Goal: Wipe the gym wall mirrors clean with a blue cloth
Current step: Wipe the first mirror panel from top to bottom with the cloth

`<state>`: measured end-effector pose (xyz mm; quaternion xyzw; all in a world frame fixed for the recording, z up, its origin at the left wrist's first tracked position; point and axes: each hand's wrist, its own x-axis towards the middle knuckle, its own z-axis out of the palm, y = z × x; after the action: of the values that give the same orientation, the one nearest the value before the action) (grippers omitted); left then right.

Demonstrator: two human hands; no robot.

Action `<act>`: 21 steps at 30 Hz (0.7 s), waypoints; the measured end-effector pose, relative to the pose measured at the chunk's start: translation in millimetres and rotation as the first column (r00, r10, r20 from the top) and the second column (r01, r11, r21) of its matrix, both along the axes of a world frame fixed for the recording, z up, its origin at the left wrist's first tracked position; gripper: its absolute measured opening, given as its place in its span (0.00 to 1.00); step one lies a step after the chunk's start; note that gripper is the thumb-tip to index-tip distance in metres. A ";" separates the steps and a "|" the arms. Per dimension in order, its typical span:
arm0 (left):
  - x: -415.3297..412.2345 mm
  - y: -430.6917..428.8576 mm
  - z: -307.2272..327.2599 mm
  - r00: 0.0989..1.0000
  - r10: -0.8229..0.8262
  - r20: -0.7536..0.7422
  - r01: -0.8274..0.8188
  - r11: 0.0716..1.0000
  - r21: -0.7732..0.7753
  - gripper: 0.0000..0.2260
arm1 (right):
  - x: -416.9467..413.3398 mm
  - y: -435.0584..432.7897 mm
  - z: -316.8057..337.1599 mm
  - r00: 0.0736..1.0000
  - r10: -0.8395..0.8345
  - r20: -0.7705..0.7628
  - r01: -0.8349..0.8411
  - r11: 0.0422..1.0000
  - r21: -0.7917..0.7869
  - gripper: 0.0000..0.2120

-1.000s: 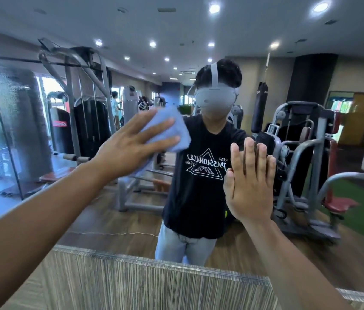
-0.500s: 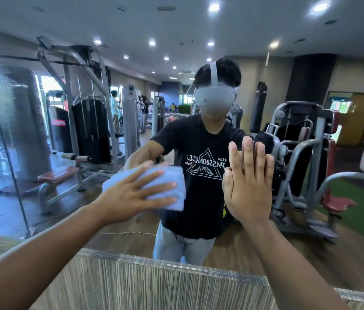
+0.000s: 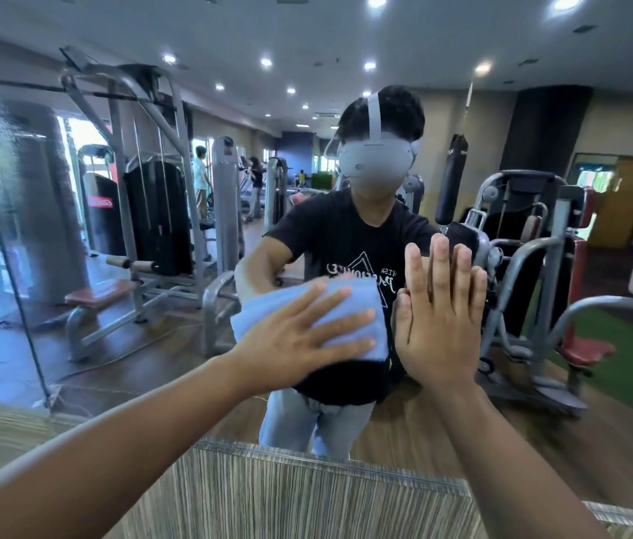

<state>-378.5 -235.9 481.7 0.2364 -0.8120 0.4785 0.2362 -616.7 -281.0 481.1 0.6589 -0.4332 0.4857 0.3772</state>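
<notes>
The wiping step is in hand, partway across a panel of the mirror (image 3: 120, 367). The left hand (image 3: 291, 344) lies flat with its fingers straight and spread, pressing the cloth (image 3: 264, 311) against the glass; nothing is pinched or gripped, the palm alone pins the cloth. The cloth is folded into a thick pad and sits at about chest height in the reflection, near the middle of the view; its edges are slightly blurred. The right hand (image 3: 439, 328) is raised flat, fingers straight and close together, palm toward the glass just beside the cloth's right edge; it seems to brace on the mirror, though I cannot tell whether it truly touches. It holds nothing.

A vertical seam (image 3: 7, 266) on the left marks where this panel meets the next; a wood-grain ledge (image 3: 307, 496) runs below the glass.

How much of the glass is clean is hard to judge; no streaks or smears show plainly. The next move calls for steady flat pressure so the cloth slides without bunching; the cloth now sits close to the right hand, so the stroke must either turn back toward the seam or the right hand must shift aside; the lower strip above the ledge looks likely to need a pass too.
</notes>
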 end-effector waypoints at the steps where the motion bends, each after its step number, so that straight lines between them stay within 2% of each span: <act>1: 5.5 2.3 -6.4 0.998 0.010 0.064 -0.011 1.000 0.019 0.19 | 0.1 0.1 -0.2 1.000 -0.005 0.003 0.005 1.000 0.000 0.28; 3: 21.9 5.7 -7.0 0.992 0.033 0.125 -0.038 0.999 0.037 0.18 | -0.1 0.7 -0.6 1.000 -0.012 0.005 0.012 1.000 0.002 0.28; 5: 38.8 6.4 7.5 0.994 0.059 0.089 -0.061 0.998 0.024 0.19 | -0.3 1.2 -0.4 1.000 -0.018 0.000 0.018 1.000 0.000 0.28; 10: 36.2 -0.5 72.7 0.975 0.062 -0.216 -0.082 0.993 -0.085 0.31 | 2.1 -1.9 -0.7 1.000 -0.025 0.000 0.025 0.999 -0.022 0.27; 13: 4.7 -7.0 80.3 0.939 0.002 -0.343 -0.052 0.989 -0.136 0.30 | 1.0 -2.1 -0.2 1.000 -0.019 0.002 0.019 1.000 -0.016 0.26; 15: -7.3 -11.4 59.2 0.962 -0.045 -0.270 0.010 0.991 -0.130 0.24 | 0.8 -0.9 0.2 1.000 -0.021 0.007 0.022 1.000 -0.017 0.26; 17: -6.2 -11.1 24.3 0.994 -0.068 -0.082 0.063 0.996 -0.064 0.19 | 0.4 -0.8 0.3 0.999 -0.038 -0.007 0.038 0.999 -0.025 0.26; 19: 6.8 -6.1 -8.4 0.992 -0.050 0.114 0.050 0.999 0.001 0.17 | -0.5 -0.8 0.9 0.998 -0.059 -0.023 0.058 0.998 -0.024 0.27; 21: 27.7 -0.6 -26.6 0.982 -0.005 0.186 0.002 1.000 0.020 0.17 | -0.1 0.7 0.4 0.997 -0.069 -0.030 0.068 0.998 -0.016 0.27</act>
<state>-350.8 -236.5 455.1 0.1915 -0.8357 0.4900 0.1577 -616.8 -280.3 481.5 0.6482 -0.4461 0.4654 0.4052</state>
